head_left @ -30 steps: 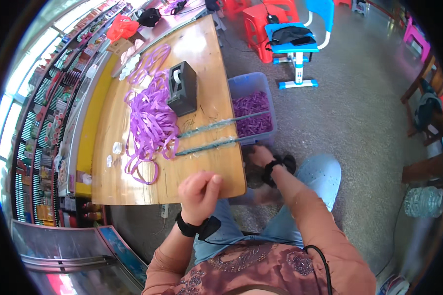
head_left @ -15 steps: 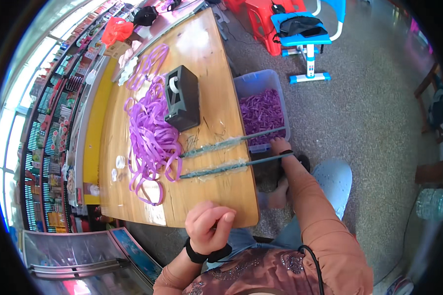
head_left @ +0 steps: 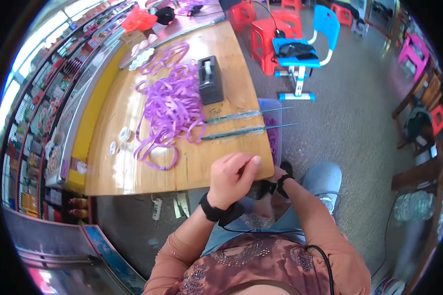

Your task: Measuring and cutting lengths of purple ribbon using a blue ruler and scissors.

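My left hand (head_left: 234, 178) is curled into a loose fist with the thumb along its side, at the front edge of the wooden table (head_left: 110, 167). What lies inside the fist, if anything, is hidden. Down by the table's right front corner is my right hand (head_left: 279, 174), its fingers hidden by the tabletop. A tangled heap of purple ribbon loops (head_left: 170, 101) covers the middle of the table. Two thin dark rods (head_left: 238, 132) are taped flat beside it and stick out past the right edge. Beneath their ends stands a clear plastic bin (head_left: 279, 113) holding short purple pieces.
A black tape dispenser (head_left: 210, 81) stands behind the rods. Small white rolls (head_left: 125, 133) lie left of the ribbon. Beyond the table are a blue chair (head_left: 300, 61) with a black bag and red stools (head_left: 265, 44). Stocked shelves (head_left: 39, 118) line the left side.
The view has shifted, showing more of the floor and stools. My right hand has drawn back from the bin's near rim to the table corner. My left hand stays curled at the front edge.
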`<control>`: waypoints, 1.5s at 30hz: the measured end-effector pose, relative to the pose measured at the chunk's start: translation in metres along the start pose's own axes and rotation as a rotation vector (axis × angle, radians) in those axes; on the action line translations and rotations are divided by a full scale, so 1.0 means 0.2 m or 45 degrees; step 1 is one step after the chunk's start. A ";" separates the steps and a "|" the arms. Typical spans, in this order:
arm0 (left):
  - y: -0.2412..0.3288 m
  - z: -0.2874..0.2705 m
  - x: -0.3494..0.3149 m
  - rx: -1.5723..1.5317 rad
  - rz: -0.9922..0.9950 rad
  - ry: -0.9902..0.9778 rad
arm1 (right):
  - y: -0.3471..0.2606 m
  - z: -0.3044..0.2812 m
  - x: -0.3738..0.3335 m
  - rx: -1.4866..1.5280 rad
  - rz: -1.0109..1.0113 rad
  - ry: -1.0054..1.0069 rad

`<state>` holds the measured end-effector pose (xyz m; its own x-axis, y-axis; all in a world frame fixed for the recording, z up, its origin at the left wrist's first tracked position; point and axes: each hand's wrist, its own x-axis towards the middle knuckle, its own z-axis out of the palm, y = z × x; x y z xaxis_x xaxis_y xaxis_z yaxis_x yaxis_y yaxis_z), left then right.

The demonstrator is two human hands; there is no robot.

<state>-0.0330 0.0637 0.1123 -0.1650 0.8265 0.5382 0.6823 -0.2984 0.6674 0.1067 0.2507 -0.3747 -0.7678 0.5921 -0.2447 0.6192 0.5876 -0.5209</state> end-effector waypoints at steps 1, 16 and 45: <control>0.02 0.02 0.00 -0.025 0.047 0.006 | 0.05 -0.04 -0.08 0.092 -0.055 0.085; -0.06 -0.06 -0.07 0.021 0.122 0.219 | -1.17 -1.52 -1.14 0.599 0.153 0.986; -0.16 -0.38 -0.20 -0.276 -0.136 0.102 | -2.32 -2.40 -0.31 0.807 -0.789 0.625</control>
<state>-0.1031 0.0047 0.1086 -0.2897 0.8210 0.4920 0.4910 -0.3138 0.8127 -0.0536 0.2061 0.2740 -0.6831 0.5276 0.5050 -0.1762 0.5520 -0.8150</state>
